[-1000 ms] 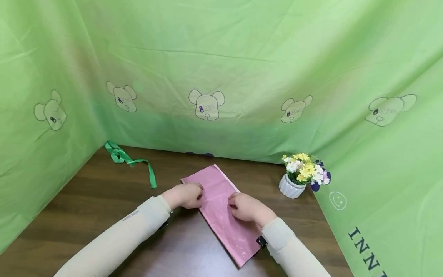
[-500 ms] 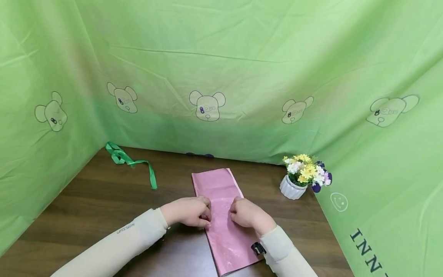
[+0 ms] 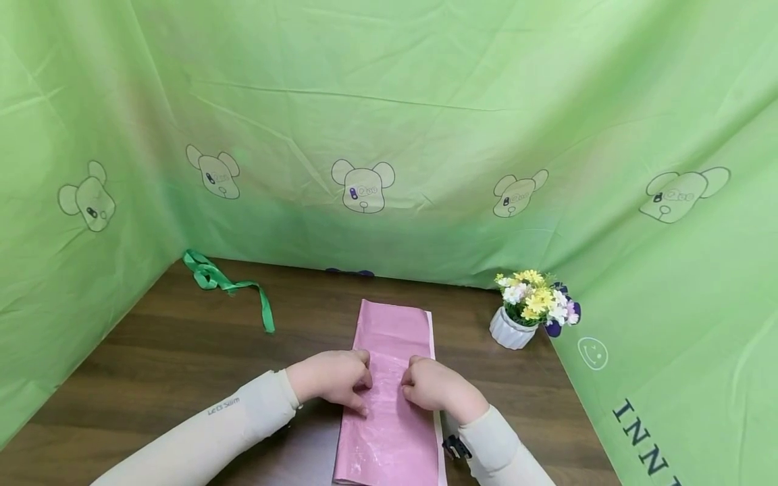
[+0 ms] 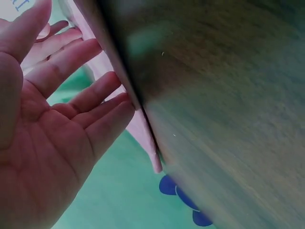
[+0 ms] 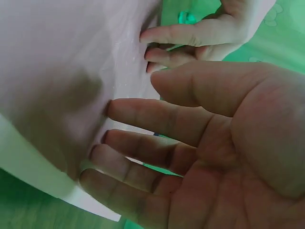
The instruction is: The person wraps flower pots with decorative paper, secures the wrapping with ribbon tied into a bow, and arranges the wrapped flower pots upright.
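Note:
A folded pink sheet (image 3: 395,331), shiny and creased like wrapping paper, lies lengthwise on the table with a pale strip along its right edge. My left hand (image 3: 337,379) touches its left part with the fingertips. In the left wrist view the fingers of this left hand (image 4: 62,119) are loosely extended against the pink edge. My right hand (image 3: 446,388) rests its fingertips on the sheet's right half. Seen from the right wrist, the right hand (image 5: 209,143) has its fingers fairly straight on the surface, thumb apart. Neither hand pinches the sheet.
A green ribbon (image 3: 209,275) lies loosely at the table's back left. At the back right stands a white pot (image 3: 512,329) of yellow and white flowers (image 3: 535,295). Green cloth (image 3: 365,101) with bear heads encloses the brown table (image 3: 182,351) on its far sides.
The pink sheet has turned from a slant to nearly straight, its far end swinging right and its near end left. Both hands have moved slightly toward the body with it.

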Demonstrator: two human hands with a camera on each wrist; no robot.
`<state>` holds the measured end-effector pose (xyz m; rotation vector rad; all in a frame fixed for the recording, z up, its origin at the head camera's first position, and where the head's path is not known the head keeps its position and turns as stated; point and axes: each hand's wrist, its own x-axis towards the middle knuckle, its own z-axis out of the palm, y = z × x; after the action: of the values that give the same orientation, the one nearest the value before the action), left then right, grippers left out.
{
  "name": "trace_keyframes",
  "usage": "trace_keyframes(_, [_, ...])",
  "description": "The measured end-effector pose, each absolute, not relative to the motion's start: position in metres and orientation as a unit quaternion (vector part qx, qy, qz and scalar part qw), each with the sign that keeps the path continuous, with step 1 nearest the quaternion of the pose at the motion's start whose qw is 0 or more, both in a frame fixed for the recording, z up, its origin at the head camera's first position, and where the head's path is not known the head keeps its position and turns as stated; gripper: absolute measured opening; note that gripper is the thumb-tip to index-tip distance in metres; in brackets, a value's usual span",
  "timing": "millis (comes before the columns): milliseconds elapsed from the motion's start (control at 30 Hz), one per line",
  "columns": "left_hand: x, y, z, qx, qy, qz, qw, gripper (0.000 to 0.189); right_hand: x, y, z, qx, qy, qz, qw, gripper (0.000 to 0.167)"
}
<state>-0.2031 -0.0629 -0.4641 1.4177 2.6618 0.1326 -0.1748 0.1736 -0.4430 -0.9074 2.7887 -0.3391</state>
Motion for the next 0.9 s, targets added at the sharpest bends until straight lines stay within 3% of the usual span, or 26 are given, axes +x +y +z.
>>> trace_keyframes(200, [-0.202, -0.063, -0.465, 0.465, 0.882, 0.042, 0.059, 0.037, -0.181, 0.182, -0.447, -0.333, 0.928, -0.141, 0.093, 0.012])
trace_keyframes(467, [-0.203, -0.063, -0.467, 0.458, 0.885, 0.051, 0.068, 0.039, -0.186, 0.192, -0.456, -0.359, 0.920, -0.154, 0.030, 0.012])
trace_keyframes(900, [-0.203, -0.051, -0.468, 0.441, 0.891, 0.077, 0.077, 0.042, -0.177, 0.208, -0.458, -0.314, 0.933, -0.172, 0.036, 0.010])
